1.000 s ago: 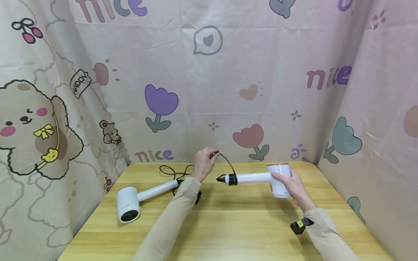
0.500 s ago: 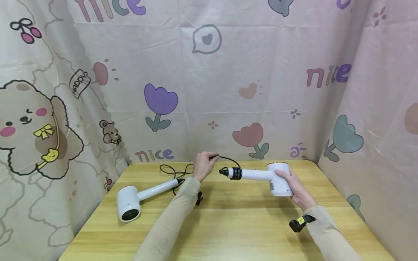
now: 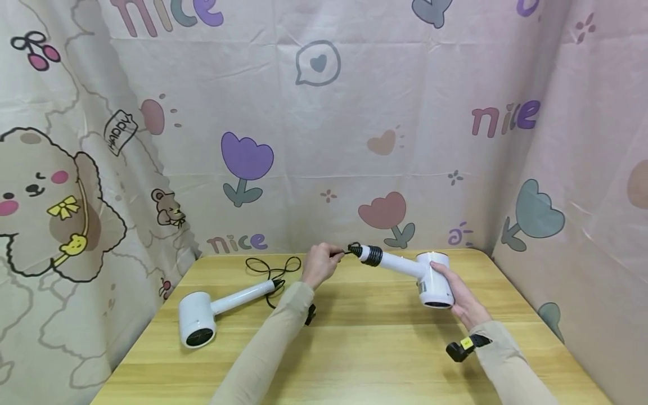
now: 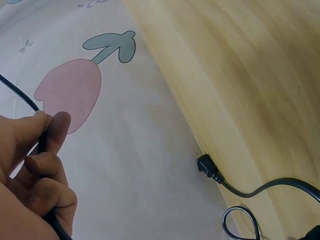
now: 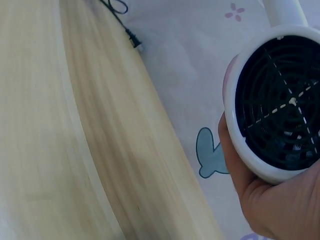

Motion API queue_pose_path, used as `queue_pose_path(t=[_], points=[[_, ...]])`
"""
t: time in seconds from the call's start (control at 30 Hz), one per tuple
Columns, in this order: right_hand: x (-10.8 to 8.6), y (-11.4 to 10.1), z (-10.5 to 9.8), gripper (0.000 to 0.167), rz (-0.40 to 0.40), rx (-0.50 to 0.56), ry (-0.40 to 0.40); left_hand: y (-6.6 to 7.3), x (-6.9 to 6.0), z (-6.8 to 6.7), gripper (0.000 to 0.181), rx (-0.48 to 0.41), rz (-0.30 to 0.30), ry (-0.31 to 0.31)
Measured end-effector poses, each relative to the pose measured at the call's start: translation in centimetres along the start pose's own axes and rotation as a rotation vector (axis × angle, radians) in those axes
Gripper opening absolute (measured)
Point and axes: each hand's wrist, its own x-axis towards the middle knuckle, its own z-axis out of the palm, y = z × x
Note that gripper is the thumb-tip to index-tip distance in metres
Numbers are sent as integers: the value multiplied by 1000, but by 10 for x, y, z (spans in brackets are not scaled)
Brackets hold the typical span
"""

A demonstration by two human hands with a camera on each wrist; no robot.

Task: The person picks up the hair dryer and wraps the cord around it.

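In the head view my right hand grips the head of a white hair dryer, held above the table. Its handle points left and tilts upward at the tip. Black cord is wound in tight turns around the handle near that end. My left hand pinches the cord beside the handle tip. Seen from the left wrist, the cord runs between thumb and fingers and leaves below the palm. The right wrist view shows the dryer's round dark grille with my right hand wrapped around the casing.
A second white hair dryer lies on the wooden table at the left, its loose black cord looped behind it. A plug lies at the table's far edge. Patterned curtains stand behind and at both sides.
The held dryer's handle tip has swung upward and slightly right. The cord stretch that arched above the handle is now short and near the tip. My left hand has moved slightly right and lower.
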Motion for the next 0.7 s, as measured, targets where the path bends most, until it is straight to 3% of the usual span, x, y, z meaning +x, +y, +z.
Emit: queue_pose_path(t=[0.2, 0.47, 0.57, 0.7], points=[[3, 1, 5, 37, 83, 226, -4, -3, -5, 5, 13, 44, 34, -36], [5, -5, 17, 41, 204, 524, 99, 8, -10, 11, 15, 86, 188, -112], [5, -9, 22, 39, 177, 551, 148, 14, -10, 11, 16, 89, 270, -111], [5, -10, 28, 38, 48, 431, 256, 21, -10, 10, 17, 125, 362, -101]])
